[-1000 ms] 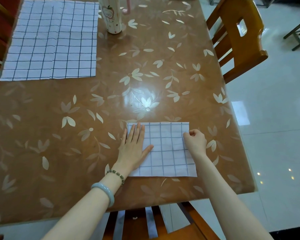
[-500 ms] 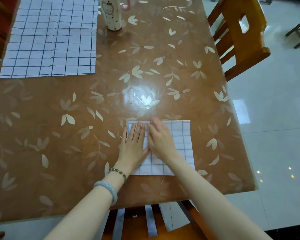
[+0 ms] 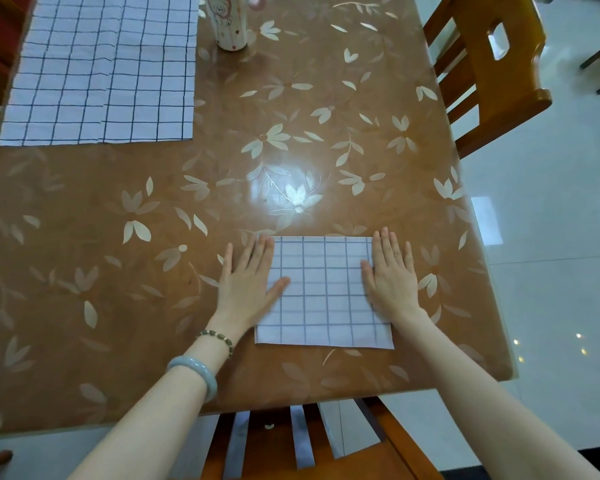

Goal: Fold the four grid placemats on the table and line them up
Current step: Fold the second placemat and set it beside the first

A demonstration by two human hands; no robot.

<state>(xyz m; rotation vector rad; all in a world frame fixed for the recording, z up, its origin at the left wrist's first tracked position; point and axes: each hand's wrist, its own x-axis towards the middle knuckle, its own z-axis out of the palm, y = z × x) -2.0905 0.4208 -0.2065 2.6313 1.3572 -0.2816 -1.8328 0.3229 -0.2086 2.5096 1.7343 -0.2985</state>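
The folded placemat (image 3: 323, 296) lies at the near right of the desk (image 3: 153, 306), held flat between the left hand (image 3: 246, 282) and right hand (image 3: 392, 275), fingers straight along its 2 side edges, while the unfolded placemat (image 3: 101, 71) lies well apart at far left, nearer the left hand.

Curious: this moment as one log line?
left hand: flat, left edge of folded placemat; right hand: flat, right edge; unfolded placemat: far left

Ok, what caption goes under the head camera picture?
Left hand and right hand rest flat on a folded placemat; unfolded placemats lie beyond.
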